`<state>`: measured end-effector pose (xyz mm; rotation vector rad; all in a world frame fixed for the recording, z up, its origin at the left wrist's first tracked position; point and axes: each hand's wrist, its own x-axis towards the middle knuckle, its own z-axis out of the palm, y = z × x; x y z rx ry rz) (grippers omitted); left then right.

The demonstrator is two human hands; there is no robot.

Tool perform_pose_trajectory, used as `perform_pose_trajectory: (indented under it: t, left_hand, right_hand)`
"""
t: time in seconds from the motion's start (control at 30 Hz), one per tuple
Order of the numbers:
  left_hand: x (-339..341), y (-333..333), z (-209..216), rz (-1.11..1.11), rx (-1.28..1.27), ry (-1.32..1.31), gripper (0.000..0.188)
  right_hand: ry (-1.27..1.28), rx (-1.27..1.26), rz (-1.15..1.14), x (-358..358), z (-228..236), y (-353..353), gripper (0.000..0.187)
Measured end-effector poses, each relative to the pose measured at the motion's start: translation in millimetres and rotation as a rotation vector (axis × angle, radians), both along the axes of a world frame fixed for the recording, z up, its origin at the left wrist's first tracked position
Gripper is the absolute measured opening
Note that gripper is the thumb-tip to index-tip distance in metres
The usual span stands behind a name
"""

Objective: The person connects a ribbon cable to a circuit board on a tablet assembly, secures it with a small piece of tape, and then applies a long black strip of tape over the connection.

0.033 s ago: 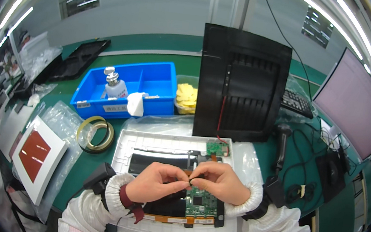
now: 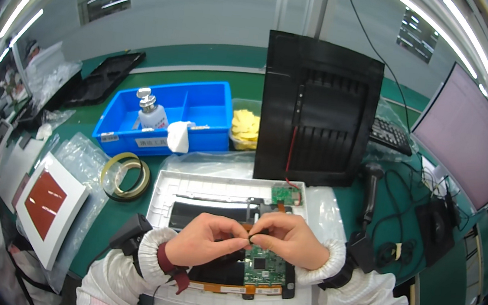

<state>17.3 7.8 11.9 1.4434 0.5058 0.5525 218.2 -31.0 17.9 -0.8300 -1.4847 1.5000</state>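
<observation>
Dark piece (image 2: 251, 239): thin | circuit board (image 2: 274, 263): flat, green | casing (image 2: 161, 202): white, ribbed

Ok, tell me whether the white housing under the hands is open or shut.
Open: the white housing has no cover over it, and the green circuit board inside lies exposed.

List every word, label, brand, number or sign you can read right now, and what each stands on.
I don't transcribe printed text, so here is where it stands:
Blue bin: two pale labels on the front wall, dark characters; not copied.
White bottle: small marking, too small to read.
Red-brown panel: pale print, too small to read.
Orange strip: white labels, too small to read.
Green circuit board: any markings too small to read.
</observation>
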Motion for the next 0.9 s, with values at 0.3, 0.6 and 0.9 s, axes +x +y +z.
perform_pose_trajectory:
  t: [0.3, 0.6, 0.9]
  left_hand:
    - [0.5, -2.0, 2.2, 0.090, -0.018, -0.009, 0.014]
    - [3.9, -5.7, 1.1, 0.249, 0.272, 0.135, 0.011]
    - [8.3, -8.6, 1.3, 0.333, 0.566, 0.162, 0.008]
  right_hand:
    - [-0.584, 0.873, -0.462, -2.2, 6.2, -2.5, 0.015]
    - [-0.501, 0.731, -0.391, -10.8, 0.2, -7.7, 0.013]
    - [-0.495, 0.703, -0.418, -12.6, -6.2, -7.5, 0.012]
